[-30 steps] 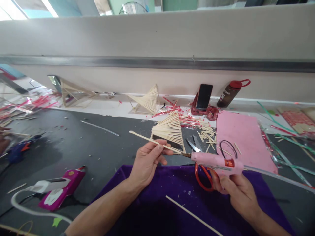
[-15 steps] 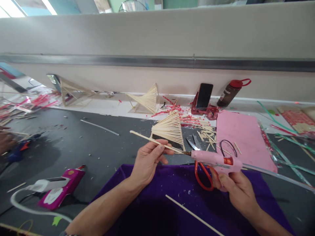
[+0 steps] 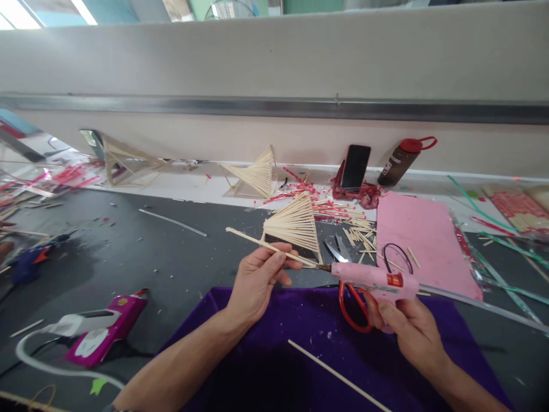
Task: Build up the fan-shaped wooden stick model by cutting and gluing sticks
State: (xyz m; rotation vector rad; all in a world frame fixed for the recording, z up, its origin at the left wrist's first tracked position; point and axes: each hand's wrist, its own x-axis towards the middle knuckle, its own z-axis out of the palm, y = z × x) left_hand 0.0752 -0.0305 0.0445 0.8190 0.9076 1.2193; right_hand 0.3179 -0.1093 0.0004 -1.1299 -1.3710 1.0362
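Between the thumb and fingers of my left hand [image 3: 261, 280] is the front edge stick of a wooden stick model [image 3: 294, 223], whose many thin sticks fan out on the far side. My right hand [image 3: 412, 326] grips a pink hot glue gun [image 3: 369, 277] by its handle, with a clear glue stick [image 3: 476, 306] running out of its back. The gun's nozzle meets the right end of the front stick, or hovers very close; I cannot tell which. Red-handled scissors [image 3: 354, 309] lie partly behind the gun. A loose stick [image 3: 334, 372] rests on purple cloth [image 3: 257, 366] below my hands.
Cut stick pieces [image 3: 362, 237] lie beside a pink sheet [image 3: 418, 229]. Behind stand a second stick model [image 3: 255, 174], a phone [image 3: 357, 166] and a bottle [image 3: 398, 163]. At left are a magenta power strip [image 3: 109, 329] and a blue glue gun [image 3: 30, 263] near another person's hand.
The pink glue gun and my right hand have shifted very slightly left. My left hand keeps its hold on the model, and the other person's hand at the far left has drawn back toward the edge.
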